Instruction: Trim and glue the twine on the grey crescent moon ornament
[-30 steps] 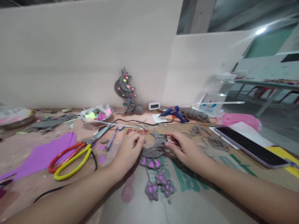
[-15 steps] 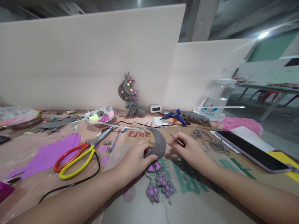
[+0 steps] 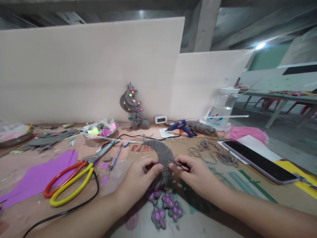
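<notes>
A crescent wound in grey yarn (image 3: 162,150) stands tilted over the cardboard (image 3: 218,205), between my two hands. My left hand (image 3: 140,177) pinches its left edge with thumb and fingers. In my right hand (image 3: 198,173) is a thin, dark pointed tool (image 3: 182,165), partly hidden by the fingers; its exact kind cannot be made out. The right thumb and fingertips meet the crescent's right edge. Below hang several purple flowers with grey yarn outlines (image 3: 158,217), resting on the cardboard.
Scissors (image 3: 71,185) and purple sheets (image 3: 42,178) lie left, with a pen (image 3: 116,157) nearby. Behind are a bowl of pompoms (image 3: 100,132), a finished crescent ornament (image 3: 131,102), a clock (image 3: 160,119) and a glue gun (image 3: 180,128). Loose yarn (image 3: 220,153), a phone (image 3: 260,162) and a bottle (image 3: 224,104) are right.
My right hand has moved left with the tool and now touches the crescent's edge. The crescent has turned slightly in my left hand. The whole view has shifted a little.
</notes>
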A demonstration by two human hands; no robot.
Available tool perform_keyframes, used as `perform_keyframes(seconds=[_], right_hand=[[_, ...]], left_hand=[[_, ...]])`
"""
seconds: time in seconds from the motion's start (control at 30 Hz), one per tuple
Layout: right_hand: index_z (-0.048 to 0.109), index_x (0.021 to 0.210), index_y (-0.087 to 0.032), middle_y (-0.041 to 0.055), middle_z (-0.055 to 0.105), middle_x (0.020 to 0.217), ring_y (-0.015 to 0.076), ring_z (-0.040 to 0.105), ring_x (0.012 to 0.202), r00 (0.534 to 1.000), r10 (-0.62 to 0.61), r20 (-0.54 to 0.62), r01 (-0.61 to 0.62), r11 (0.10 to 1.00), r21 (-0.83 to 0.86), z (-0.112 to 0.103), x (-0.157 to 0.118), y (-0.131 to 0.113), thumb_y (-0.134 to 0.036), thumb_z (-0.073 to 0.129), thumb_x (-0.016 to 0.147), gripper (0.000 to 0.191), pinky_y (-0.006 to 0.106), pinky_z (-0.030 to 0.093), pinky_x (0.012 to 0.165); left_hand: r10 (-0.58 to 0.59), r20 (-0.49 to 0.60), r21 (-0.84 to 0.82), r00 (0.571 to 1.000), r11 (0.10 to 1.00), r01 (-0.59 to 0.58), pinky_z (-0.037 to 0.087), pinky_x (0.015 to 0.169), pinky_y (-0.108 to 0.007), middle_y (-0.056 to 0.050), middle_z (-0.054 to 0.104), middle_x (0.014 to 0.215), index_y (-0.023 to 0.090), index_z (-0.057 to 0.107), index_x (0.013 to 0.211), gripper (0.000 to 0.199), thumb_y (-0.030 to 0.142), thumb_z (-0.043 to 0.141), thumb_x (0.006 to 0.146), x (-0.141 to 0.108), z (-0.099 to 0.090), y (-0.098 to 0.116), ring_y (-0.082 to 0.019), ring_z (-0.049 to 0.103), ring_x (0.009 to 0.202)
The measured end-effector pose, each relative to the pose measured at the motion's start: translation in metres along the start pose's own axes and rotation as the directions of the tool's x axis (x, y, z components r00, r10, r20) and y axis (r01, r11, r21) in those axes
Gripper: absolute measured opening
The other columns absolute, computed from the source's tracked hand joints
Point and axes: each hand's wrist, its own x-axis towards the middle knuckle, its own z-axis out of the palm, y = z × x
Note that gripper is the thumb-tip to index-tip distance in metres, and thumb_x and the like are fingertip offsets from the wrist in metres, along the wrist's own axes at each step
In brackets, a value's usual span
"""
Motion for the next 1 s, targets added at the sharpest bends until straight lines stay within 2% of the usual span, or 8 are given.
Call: perform_keyframes(seconds=[0.13,0.3,0.47,0.57,0.67,0.77,0.83,1.0], right_hand=[[0.035,0.059,-0.02,-0.0058,0.03,0.056,0.0088,0.03,0.051,0.999,-0.027,0.027,0.027,1.0,0.001,0.002,-0.004,-0.002,-0.031,0.05,0.081,0.029,0.021,0.023,0.046],[0.035,0.061,-0.02,-0.0054,0.029,0.058,0.0094,0.03,0.053,0.997,0.02,0.069,-0.023,0.999,0.041,0.002,-0.005,-0.005,-0.036,0.044,0.085,0.03,0.021,0.024,0.047],[0.035,0.061,-0.02,-0.0053,0.03,0.057,0.0097,0.032,0.053,0.997,0.015,0.077,-0.016,1.0,0.012,0.001,-0.005,-0.002,-0.039,0.042,0.087,0.033,0.022,0.025,0.048],[0.04,0.06,-0.019,-0.0043,0.035,0.056,0.0106,0.037,0.054,0.999,0.008,0.033,-0.008,1.0,0.008,0.001,-0.004,0.002,-0.038,0.042,0.088,0.034,0.022,0.03,0.05],[0.055,0.077,-0.018,-0.0009,0.052,0.069,0.0134,0.051,0.068,0.997,0.033,-0.074,-0.024,0.992,0.124,0.0,0.001,0.01,-0.037,0.042,0.089,0.026,0.023,0.04,0.062],[0.057,0.1,-0.019,0.0012,0.059,0.082,0.0139,0.055,0.073,0.989,0.092,-0.117,-0.062,0.97,0.235,0.0,0.004,0.016,-0.036,0.045,0.087,0.024,0.023,0.043,0.064],[0.059,0.1,-0.019,0.0013,0.061,0.084,0.0136,0.055,0.072,0.99,0.095,-0.101,-0.068,0.969,0.239,0.0,0.005,0.017,-0.033,0.046,0.087,0.023,0.023,0.043,0.064],[0.062,0.084,-0.018,0.0017,0.063,0.077,0.0155,0.057,0.074,0.994,0.105,-0.026,-0.098,0.977,0.192,-0.001,0.004,0.013,-0.03,0.05,0.085,0.018,0.025,0.043,0.069]], left_hand=[[-0.131,-0.026,-0.018,0.991,0.991,0.13,0.039,0.058,-0.023,0.001,0.056,0.063,0.016,0.059,0.068,0.026,0.037,0.051,0.082,0.001,-0.003,0.005,-0.014,0.051,0.064],[-0.06,-0.025,-0.036,0.998,0.998,0.06,0.04,0.062,-0.022,0.001,0.051,0.063,0.018,0.049,0.06,0.03,0.031,0.043,0.086,-0.001,-0.007,0.009,-0.015,0.051,0.068],[-0.1,0.008,-0.07,0.995,0.992,0.101,0.038,0.059,-0.023,0.001,0.05,0.062,0.018,0.05,0.063,0.03,0.038,0.046,0.085,0.0,-0.004,0.004,-0.014,0.049,0.064],[-0.106,-0.015,-0.038,0.994,0.994,0.105,0.035,0.057,-0.023,0.003,0.046,0.06,0.017,0.049,0.062,0.029,0.038,0.05,0.083,0.002,-0.002,0.001,-0.012,0.044,0.06],[-0.125,-0.048,-0.074,0.991,0.99,0.122,0.033,0.054,-0.022,0.004,0.044,0.058,0.017,0.048,0.063,0.03,0.039,0.049,0.084,0.003,-0.001,-0.002,-0.011,0.042,0.057],[-0.141,-0.056,-0.104,0.988,0.985,0.135,0.032,0.054,-0.022,0.004,0.042,0.057,0.017,0.046,0.063,0.032,0.04,0.048,0.084,0.004,-0.002,-0.005,-0.011,0.041,0.056],[-0.143,-0.061,-0.1,0.988,0.986,0.136,0.032,0.054,-0.022,0.004,0.042,0.057,0.017,0.046,0.062,0.032,0.04,0.049,0.084,0.004,-0.002,-0.006,-0.011,0.042,0.056],[-0.148,-0.064,-0.104,0.987,0.985,0.141,0.031,0.052,-0.022,0.004,0.042,0.056,0.017,0.048,0.063,0.031,0.04,0.049,0.083,0.005,-0.002,-0.006,-0.011,0.041,0.055]])
